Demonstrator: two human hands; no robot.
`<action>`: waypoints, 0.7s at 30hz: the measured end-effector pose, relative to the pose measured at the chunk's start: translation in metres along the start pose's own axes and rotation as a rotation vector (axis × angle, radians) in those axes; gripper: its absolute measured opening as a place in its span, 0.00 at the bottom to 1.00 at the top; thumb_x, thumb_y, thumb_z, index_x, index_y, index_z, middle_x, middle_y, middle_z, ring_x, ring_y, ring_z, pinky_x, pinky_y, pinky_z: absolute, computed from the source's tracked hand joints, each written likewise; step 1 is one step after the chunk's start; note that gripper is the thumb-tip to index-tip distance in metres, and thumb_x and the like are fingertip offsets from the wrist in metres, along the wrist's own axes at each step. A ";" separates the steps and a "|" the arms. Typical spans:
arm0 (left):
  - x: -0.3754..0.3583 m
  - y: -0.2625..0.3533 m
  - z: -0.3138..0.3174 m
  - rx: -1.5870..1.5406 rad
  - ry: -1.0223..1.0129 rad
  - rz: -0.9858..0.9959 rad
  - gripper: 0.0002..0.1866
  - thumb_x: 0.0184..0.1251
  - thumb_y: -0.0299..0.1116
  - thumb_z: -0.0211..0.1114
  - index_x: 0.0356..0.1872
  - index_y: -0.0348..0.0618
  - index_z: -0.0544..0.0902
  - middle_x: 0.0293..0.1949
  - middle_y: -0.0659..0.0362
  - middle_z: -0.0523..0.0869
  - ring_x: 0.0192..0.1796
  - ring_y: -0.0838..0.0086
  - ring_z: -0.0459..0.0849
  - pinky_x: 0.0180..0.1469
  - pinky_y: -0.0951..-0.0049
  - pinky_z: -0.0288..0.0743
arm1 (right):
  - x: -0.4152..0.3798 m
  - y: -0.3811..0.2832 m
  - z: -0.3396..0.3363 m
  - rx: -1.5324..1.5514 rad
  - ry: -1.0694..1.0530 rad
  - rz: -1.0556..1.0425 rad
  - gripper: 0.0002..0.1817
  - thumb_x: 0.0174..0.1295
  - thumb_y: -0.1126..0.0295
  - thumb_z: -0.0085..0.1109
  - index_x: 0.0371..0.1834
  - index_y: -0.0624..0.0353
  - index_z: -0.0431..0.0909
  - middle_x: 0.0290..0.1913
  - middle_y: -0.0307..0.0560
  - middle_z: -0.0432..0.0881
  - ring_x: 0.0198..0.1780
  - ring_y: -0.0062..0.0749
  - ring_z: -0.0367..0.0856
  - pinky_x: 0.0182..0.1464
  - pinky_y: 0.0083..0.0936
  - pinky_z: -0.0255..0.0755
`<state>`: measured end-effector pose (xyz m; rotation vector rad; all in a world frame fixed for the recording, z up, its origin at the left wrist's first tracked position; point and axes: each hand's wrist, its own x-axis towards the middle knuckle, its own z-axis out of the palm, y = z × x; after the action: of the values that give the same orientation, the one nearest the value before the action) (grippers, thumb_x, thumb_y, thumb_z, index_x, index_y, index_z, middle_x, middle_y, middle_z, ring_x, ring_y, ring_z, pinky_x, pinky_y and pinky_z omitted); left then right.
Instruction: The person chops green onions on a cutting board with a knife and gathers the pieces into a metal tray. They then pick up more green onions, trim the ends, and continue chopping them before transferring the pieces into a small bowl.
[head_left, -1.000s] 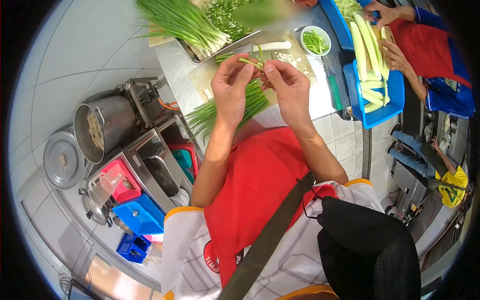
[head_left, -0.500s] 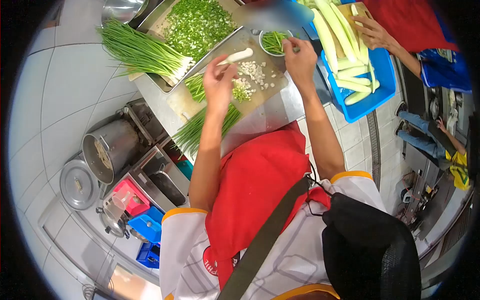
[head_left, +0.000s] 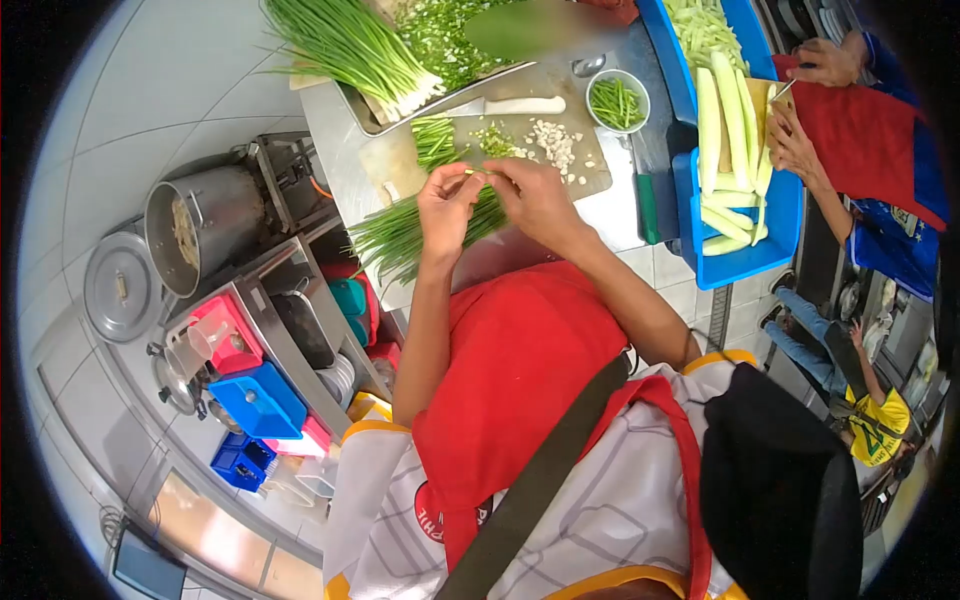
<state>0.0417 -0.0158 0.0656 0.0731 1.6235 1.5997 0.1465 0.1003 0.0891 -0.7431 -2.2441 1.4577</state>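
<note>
Drawn together since the earlier frame, the left hand [head_left: 447,212] and right hand [head_left: 541,203] pinch a small green stalk [head_left: 480,171] near the long green bunch [head_left: 392,236]; a slackened pinch (fingertips partly hide it) could drop it there.

Left hand [head_left: 446,210] and right hand [head_left: 542,205] close together, fingers [head_left: 510,172] pinched (bare forearms [head_left: 430,315] angled inward).

Round red badge [head_left: 430,510] at the edge of a red apron [head_left: 540,340], with pale letters along its curve, "PHIE" being the readable part. White lettering on a dark patch [head_left: 484,515] beside it is cut off next to an olive strap [head_left: 540,490]. On a yellow shirt [head_left: 892,410] farther off, dark markings are too small to read, as is the crest [head_left: 904,216] on a blue shirt [head_left: 880,250]
</note>
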 end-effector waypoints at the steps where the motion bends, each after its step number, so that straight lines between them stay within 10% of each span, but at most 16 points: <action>1: 0.000 -0.001 -0.003 -0.016 -0.022 -0.018 0.11 0.66 0.25 0.71 0.47 0.40 0.83 0.34 0.64 0.86 0.30 0.86 0.76 0.27 0.84 0.65 | 0.001 0.001 0.001 -0.012 -0.005 -0.004 0.09 0.63 0.77 0.59 0.45 0.63 0.84 0.41 0.60 0.86 0.42 0.58 0.85 0.45 0.40 0.79; 12: 0.024 0.009 -0.065 1.034 0.292 0.588 0.12 0.58 0.33 0.74 0.42 0.45 0.88 0.36 0.57 0.88 0.31 0.65 0.84 0.36 0.67 0.77 | 0.072 0.053 -0.013 -0.439 0.339 -0.196 0.07 0.59 0.76 0.64 0.40 0.59 0.88 0.38 0.52 0.88 0.40 0.46 0.83 0.47 0.39 0.74; 21: 0.032 0.011 -0.066 1.065 0.184 0.552 0.10 0.56 0.31 0.74 0.39 0.46 0.87 0.37 0.58 0.86 0.43 0.57 0.83 0.45 0.58 0.77 | 0.083 0.064 -0.009 -0.713 0.368 -0.367 0.10 0.55 0.75 0.65 0.40 0.55 0.88 0.44 0.43 0.86 0.48 0.47 0.77 0.49 0.41 0.71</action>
<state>-0.0223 -0.0481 0.0480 1.0172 2.5873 0.9152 0.1006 0.1785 0.0353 -0.6644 -2.4111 0.3009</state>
